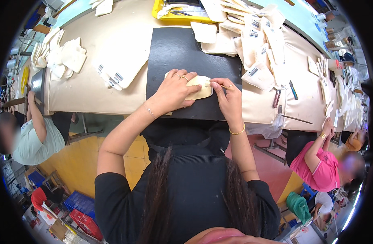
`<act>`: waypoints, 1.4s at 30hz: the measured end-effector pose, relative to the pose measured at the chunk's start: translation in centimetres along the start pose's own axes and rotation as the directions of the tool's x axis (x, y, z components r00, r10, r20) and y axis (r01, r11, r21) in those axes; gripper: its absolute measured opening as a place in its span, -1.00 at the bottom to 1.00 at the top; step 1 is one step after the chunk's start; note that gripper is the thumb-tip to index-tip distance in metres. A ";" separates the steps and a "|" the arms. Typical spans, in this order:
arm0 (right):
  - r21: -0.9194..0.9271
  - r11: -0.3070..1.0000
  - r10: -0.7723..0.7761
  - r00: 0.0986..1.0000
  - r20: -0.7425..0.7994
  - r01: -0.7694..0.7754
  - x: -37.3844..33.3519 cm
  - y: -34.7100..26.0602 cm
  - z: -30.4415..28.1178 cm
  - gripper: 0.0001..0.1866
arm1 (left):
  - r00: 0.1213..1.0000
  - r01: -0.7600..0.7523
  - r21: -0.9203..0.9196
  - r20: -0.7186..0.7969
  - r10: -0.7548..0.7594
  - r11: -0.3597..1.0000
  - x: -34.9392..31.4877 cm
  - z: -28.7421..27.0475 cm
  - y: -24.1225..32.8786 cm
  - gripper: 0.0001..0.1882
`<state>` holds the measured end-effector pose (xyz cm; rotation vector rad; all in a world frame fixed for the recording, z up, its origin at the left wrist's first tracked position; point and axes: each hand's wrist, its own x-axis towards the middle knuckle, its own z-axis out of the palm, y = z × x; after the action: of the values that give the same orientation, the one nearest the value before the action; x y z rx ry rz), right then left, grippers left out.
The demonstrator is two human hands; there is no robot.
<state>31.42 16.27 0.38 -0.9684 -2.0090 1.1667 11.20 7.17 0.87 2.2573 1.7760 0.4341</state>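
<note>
A cream padded fabric piece (202, 92) with a rounded outline lies on a black mat (174, 51) in front of me. My left hand (173, 92) grips it from the left, thumb on its top face and fingers around its far and near edges. At its right end, my right hand (228, 99) pinches a thin brown stick-like tool (226, 86) between thumb and fingers. The tool's tip is hidden by the fingertips, which touch or nearly touch the piece's edge. One more cream piece (204, 32) rests on the mat's far edge.
Stacks of cream pieces with labels (257, 53) lie right of the mat, others (121, 67) to its left. A yellow tray (182, 17) stands at the back. A pen (293, 90), a dark red tool (277, 98) and a pointed blade (296, 119) lie right. Co-workers sit both sides.
</note>
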 end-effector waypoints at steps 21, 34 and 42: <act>-0.213 0.976 -0.055 0.998 -0.014 0.051 0.2 -0.2 0.6 -0.69 | 1.000 0.021 0.004 0.011 -0.021 1.000 0.1 -0.3 0.4 -0.46; -0.442 0.873 -0.199 0.978 0.066 0.207 0.7 -0.6 0.7 -0.84 | 0.995 0.034 -0.032 0.090 -0.031 0.999 0.6 -0.8 0.5 -0.46; -0.471 0.857 -0.210 0.976 0.053 0.210 0.5 -0.8 0.9 -0.76 | 0.999 -0.013 0.007 0.035 0.013 1.000 0.8 -0.4 0.4 -0.47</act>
<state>30.24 16.06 0.76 -0.9376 -2.3893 0.5591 11.59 7.90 1.41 2.2684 1.7504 0.3887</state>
